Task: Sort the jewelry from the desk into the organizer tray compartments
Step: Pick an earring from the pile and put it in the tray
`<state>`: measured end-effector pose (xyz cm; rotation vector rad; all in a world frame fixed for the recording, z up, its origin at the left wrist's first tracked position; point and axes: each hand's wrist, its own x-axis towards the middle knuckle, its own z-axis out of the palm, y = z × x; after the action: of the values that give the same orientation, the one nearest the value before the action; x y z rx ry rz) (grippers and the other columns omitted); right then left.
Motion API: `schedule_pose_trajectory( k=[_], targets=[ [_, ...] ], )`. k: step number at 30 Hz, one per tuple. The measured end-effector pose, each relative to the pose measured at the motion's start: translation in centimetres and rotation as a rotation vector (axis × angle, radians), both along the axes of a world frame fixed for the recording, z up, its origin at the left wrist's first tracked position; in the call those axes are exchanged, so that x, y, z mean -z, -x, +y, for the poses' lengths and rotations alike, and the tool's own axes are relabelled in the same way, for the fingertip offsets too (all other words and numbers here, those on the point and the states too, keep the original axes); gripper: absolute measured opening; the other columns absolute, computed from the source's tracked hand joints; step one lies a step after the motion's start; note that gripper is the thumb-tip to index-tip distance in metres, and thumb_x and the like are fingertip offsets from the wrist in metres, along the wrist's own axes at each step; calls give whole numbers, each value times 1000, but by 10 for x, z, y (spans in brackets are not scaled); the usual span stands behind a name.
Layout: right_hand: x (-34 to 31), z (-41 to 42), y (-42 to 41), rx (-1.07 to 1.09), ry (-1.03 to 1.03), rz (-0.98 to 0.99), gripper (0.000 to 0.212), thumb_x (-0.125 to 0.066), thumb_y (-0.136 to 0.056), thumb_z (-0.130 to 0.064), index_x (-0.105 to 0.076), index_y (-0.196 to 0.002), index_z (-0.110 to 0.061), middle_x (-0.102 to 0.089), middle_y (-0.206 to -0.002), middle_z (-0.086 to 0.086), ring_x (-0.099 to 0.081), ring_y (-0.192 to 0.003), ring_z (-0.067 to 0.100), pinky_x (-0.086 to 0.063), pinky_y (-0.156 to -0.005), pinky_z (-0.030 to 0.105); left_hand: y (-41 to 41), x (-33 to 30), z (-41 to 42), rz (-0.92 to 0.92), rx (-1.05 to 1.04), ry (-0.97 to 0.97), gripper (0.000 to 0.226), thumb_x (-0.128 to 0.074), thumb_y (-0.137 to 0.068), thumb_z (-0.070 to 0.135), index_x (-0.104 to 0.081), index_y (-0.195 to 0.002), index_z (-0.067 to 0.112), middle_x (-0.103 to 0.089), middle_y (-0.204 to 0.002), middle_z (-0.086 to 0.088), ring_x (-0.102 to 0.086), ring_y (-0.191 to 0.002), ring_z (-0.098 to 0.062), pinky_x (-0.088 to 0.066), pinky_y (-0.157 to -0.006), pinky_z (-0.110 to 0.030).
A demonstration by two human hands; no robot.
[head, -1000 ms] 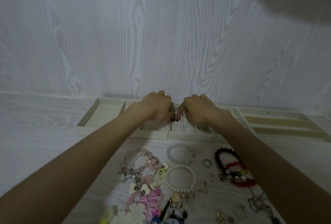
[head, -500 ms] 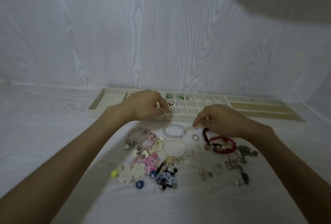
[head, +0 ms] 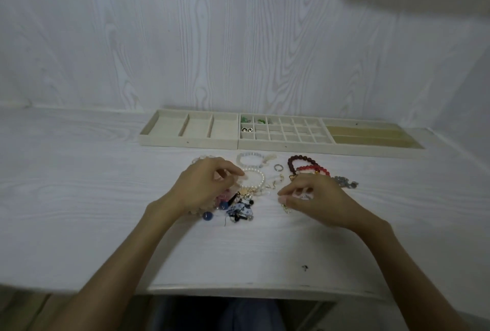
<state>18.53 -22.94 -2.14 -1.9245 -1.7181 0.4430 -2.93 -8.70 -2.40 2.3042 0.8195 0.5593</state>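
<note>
The beige organizer tray [head: 283, 143] lies along the wall in three sections. Its grid section holds green pieces [head: 245, 119] and black-and-white studs [head: 246, 129]. In front lies the jewelry: a pearl bracelet [head: 259, 175], a pale bead bracelet [head: 249, 156], a ring [head: 278, 167], a dark red bracelet [head: 293, 161], a red bracelet [head: 314, 169], a silver chain [head: 344, 182] and a blue-and-white charm [head: 241, 210]. My left hand [head: 204, 185] hovers loosely curled over the pile's left part. My right hand [head: 315, 198] has its fingertips just above a small gold piece [head: 287, 209]; any hold is unclear.
The left tray section [head: 185, 142] has three wide compartments, and the right section [head: 371, 144] has long ones. A blue bead [head: 208, 216] lies near my left wrist. A dark speck [head: 305, 267] sits close to the desk's front edge [head: 238, 288].
Both hands have drawn back from the tray's grid section to the jewelry pile. The view has pulled back and now shows the whole tray and the desk edge.
</note>
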Motion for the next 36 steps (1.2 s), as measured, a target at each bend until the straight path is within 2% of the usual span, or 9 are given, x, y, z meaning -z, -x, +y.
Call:
schedule_pose_trajectory(
  k=[5, 10, 13, 17, 20, 23, 26, 30, 36],
  targets=[
    [6, -6, 0, -11, -35, -4, 11, -74, -77, -34, -74, -88, -33, -64, -85, -11, -57, -82, 1, -50, -77, 28, 4, 6, -8, -38, -31, 19, 19, -56, -92, 28, -68, -96, 42, -66, -99, 20, -63, -88, -5, -53, -80, -39],
    [1, -3, 7, 40, -62, 117, 9, -71, -82, -25, -74, -90, -29, -66, -83, -12, -59, -75, -1, -44, -66, 13, 0, -7, -12, -177, -50, 90, 18, -59, -91, 21, -71, -97, 33, -69, -99, 19, -62, -92, -3, -47, -75, -28],
    [-8, 0, 15, 115, -75, 495, 16, -68, -84, -21, -73, -100, -22, -73, -95, -6, -67, -86, 0, -50, -74, 10, -6, -17, -19, -188, 35, 274, 21, -56, -93, 14, -71, -106, 22, -71, -102, 11, -66, -91, -6, -50, -72, -24],
    [-13, 3, 25, 99, 0, 1121, 27, -61, -84, -14, -67, -110, -10, -71, -108, 8, -67, -98, 13, -53, -89, 22, -18, -24, -34, -237, 101, 532, 23, -54, -95, 16, -66, -114, 15, -72, -103, 0, -70, -86, -7, -53, -66, -17],
    [-15, 4, 30, 107, 27, 1354, 38, -61, -79, -12, -63, -116, -4, -68, -112, 14, -67, -100, 16, -51, -92, 24, -23, -25, -36, -276, 83, 548, 21, -62, -90, 17, -70, -109, 15, -74, -95, -6, -71, -84, -9, -55, -71, -20],
    [-16, 4, 34, 140, 12, 1397, 34, -59, -84, -9, -62, -117, -4, -69, -111, 15, -66, -104, 18, -50, -92, 25, -25, -22, -36, -244, 50, 453, 19, -71, -84, 19, -73, -103, 19, -75, -88, -10, -71, -83, -9, -55, -82, -28],
    [-16, 4, 36, 187, -11, 1364, 28, -58, -88, -10, -63, -115, -6, -71, -107, 12, -69, -98, 16, -53, -87, 22, -28, -18, -38, -205, -1, 308, 21, -76, -78, 25, -74, -100, 27, -75, -89, 8, -70, -80, -5, -56, -85, -37],
    [-17, 5, 37, 243, 4, 1309, 32, -63, -86, -20, -62, -116, -10, -72, -106, 7, -68, -100, 16, -54, -86, 23, -30, -23, -43, -143, -84, 32, 19, -75, -74, 41, -73, -92, 37, -70, -86, 23, -63, -77, 8, -54, -79, -30],
    [-21, 6, 39, 255, -13, 1321, 29, -65, -85, -19, -61, -113, -10, -72, -105, 9, -69, -96, 16, -57, -76, 20, -29, -38, -42, -112, -71, -78, 10, -72, -77, 47, -74, -80, 38, -68, -70, 23, -60, -75, 13, -40, -61, -14]
  ],
)
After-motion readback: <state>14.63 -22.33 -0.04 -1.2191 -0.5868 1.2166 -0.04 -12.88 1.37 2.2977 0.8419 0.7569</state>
